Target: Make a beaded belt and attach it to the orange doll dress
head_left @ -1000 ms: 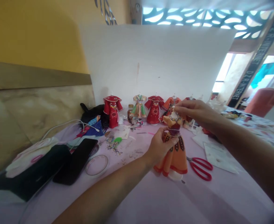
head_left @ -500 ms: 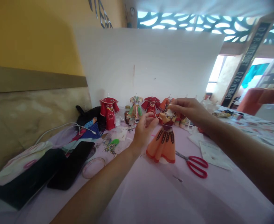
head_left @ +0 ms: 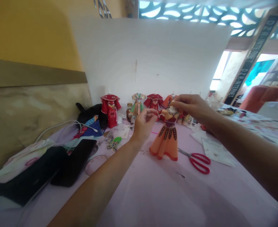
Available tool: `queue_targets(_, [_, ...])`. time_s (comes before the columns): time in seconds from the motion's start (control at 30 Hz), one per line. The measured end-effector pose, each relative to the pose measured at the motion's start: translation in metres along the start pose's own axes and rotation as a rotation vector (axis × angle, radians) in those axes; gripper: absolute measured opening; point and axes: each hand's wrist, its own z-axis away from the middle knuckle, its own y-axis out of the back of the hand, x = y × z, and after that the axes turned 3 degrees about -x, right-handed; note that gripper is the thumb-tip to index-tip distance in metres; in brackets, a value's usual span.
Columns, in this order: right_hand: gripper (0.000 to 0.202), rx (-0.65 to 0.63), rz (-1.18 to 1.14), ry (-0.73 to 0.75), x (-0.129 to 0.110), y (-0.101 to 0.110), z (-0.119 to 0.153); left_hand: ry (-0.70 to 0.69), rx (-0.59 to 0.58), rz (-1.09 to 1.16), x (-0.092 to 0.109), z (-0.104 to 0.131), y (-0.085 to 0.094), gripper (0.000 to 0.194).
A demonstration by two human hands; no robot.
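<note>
A miniature orange dress [head_left: 165, 143] with a dark red waist, brown pointed trim and red hem hangs upright just over the table. My right hand [head_left: 190, 105] pinches it at the neck between thumb and fingers. On the other side my left hand [head_left: 145, 122] is closed, thumb and fingertips together at the end of the dress's sleeve; the exact contact is small and blurred. Red-handled scissors [head_left: 198, 162] lie beside the skirt, to its right. A small dark slim item [head_left: 181, 175] rests on the cloth in front of it.
Behind stand several miniature dresses, among them a red one [head_left: 110, 108] and a green one [head_left: 137, 104], near a jar [head_left: 128, 112]. Beads [head_left: 112, 145], a clear ring-shaped rim [head_left: 96, 164], a black phone [head_left: 74, 162] and a white cable [head_left: 56, 127] lie left. White papers [head_left: 218, 152] lie right.
My left fingers have closed together at the sleeve; before they were apart. The dress is still in my right hand, turned slightly. The whole view has shifted a little.
</note>
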Motion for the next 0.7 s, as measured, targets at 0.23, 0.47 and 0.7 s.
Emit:
queue_targets(0.23, [0.015,0.148,-0.01,-0.082,0.013,0.014,-0.025,0.011,0.065,-0.041,0.002,-0.006,0.007,0.015])
queue_targets(0.47, [0.016,0.213,0.029,-0.132,0.036,0.023,-0.052,0.017,0.06,-0.044,0.009,-0.005,0.012,0.012])
queue_targets(0.7, [0.02,0.225,0.157,-0.2,0.076,0.029,-0.069,0.014,0.069,-0.03,0.013,-0.009,0.02,0.01])
